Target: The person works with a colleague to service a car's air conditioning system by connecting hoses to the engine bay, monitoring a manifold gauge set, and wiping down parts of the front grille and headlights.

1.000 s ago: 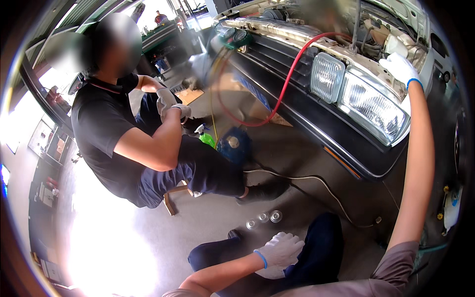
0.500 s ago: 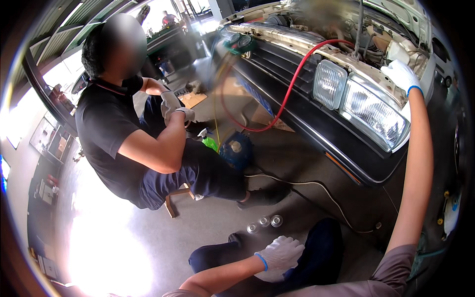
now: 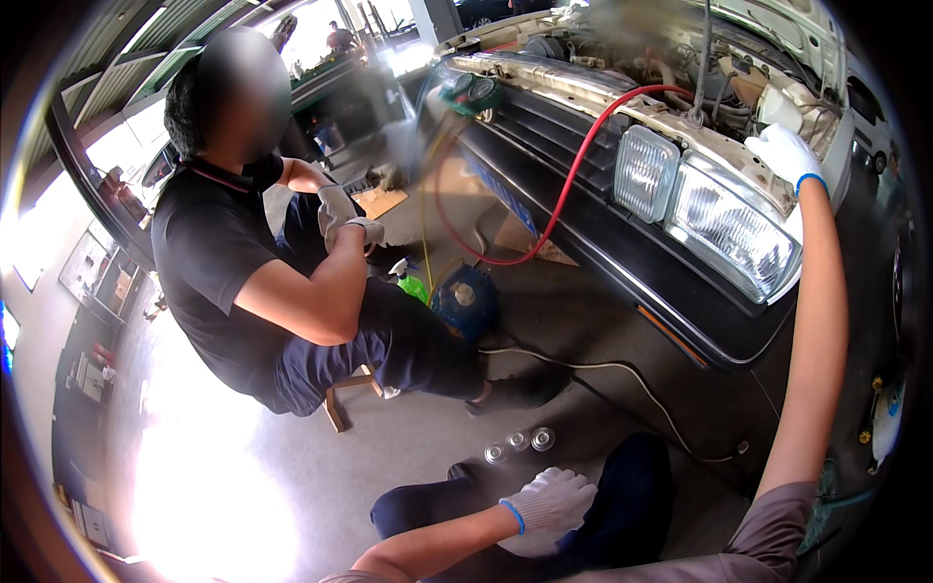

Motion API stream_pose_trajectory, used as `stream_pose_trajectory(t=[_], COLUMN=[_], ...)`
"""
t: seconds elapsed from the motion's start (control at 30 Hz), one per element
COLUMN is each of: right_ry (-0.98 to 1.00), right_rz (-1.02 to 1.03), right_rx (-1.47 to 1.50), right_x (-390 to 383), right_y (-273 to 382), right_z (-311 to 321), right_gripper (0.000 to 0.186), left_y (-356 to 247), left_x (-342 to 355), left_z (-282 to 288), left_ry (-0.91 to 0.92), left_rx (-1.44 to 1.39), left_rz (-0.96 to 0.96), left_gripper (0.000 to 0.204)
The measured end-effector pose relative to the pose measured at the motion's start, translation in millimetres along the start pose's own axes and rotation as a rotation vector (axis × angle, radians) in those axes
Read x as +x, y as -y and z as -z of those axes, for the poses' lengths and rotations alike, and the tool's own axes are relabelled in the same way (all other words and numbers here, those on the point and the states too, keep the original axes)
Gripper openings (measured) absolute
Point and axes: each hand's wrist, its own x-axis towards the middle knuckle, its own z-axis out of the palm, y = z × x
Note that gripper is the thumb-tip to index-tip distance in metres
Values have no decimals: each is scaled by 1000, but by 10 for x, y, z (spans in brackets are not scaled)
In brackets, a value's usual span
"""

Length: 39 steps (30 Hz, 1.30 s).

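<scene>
My left hand [image 3: 552,503], in a white knit glove with a blue cuff, lies loosely on my dark-trousered leg beside the knee [image 3: 637,481]. Its fingers are slightly bent, and I see nothing in them. Stretched out to the far right, my right hand [image 3: 782,155] wears a matching glove. It rests on the front corner of the car's body, above the big rectangular headlight [image 3: 734,225], with fingers extended and holding nothing visible. Beside that lamp sits a smaller square light [image 3: 646,175]. The car's hood is up, and a red hose [image 3: 573,185] loops out of the engine bay.
A gloved co-worker [image 3: 262,262] sits on a low wooden stool at left. Three small metal cans [image 3: 518,442] stand on the floor ahead of my legs. Near the bumper [image 3: 622,272] are a blue tank [image 3: 465,301], a green spray bottle [image 3: 411,282] and a pale cable [image 3: 622,366].
The view has shifted very slightly. Both my hands stay where they were, and the co-worker keeps the same pose.
</scene>
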Motion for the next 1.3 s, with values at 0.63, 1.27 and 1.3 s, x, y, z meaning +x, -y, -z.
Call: stream_pose_trajectory(t=[0.63,1.27,1.3], right_ry=[4,-11,-10], right_rz=[-36,-25,-24], right_rx=[-30,-30,-30], right_x=[-34,-98,-93], right_y=[28,75,73], right_z=[28,61,50], right_gripper=[56,56,56], left_y=[-4,33,30], left_x=[20,9,13], left_z=[1,-88,-82], left_ry=[83,80,85], left_rx=[7,-23,-19], left_rz=[22,31,34], left_gripper=[51,53,52])
